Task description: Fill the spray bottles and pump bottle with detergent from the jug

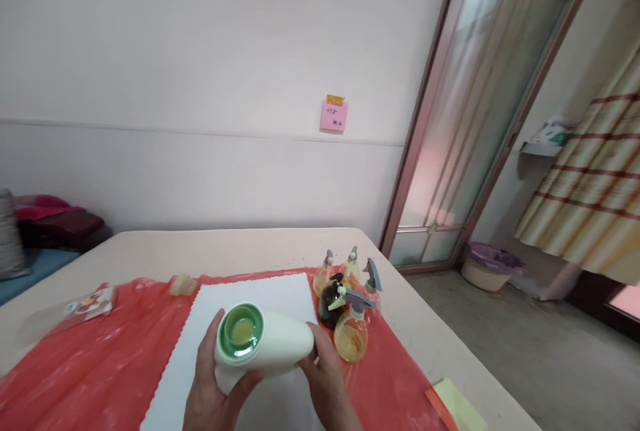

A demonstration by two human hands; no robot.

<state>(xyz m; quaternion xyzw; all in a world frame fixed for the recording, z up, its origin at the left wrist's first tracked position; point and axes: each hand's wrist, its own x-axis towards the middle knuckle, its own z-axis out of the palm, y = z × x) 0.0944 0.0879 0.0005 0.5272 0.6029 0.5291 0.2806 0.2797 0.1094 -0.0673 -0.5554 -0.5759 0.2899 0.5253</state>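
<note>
A smooth white tapered container (286, 340) lies sideways across both hands, its wide end turned toward me at the left. That end has a shiny green ring-shaped recess (241, 331) with a yellowish centre. My left hand (215, 378) is curled round the wide end, thumb below and fingers along the far left side. Round the narrower right end closes my right hand (325, 374), its fingers partly hidden behind it. Both hands hold it above a white sheet (273, 288). Just right of my right hand stand several spray bottles, the nearest a yellowish spray bottle (351, 338).
Red plastic sheeting (115, 344) covers part of the pale table (240, 244). A clear plastic packet (80, 308) and a small beige lump (183, 285) lie left. Sticky notes (457, 404) lie front right. A lined bin (490, 268) stands on the floor.
</note>
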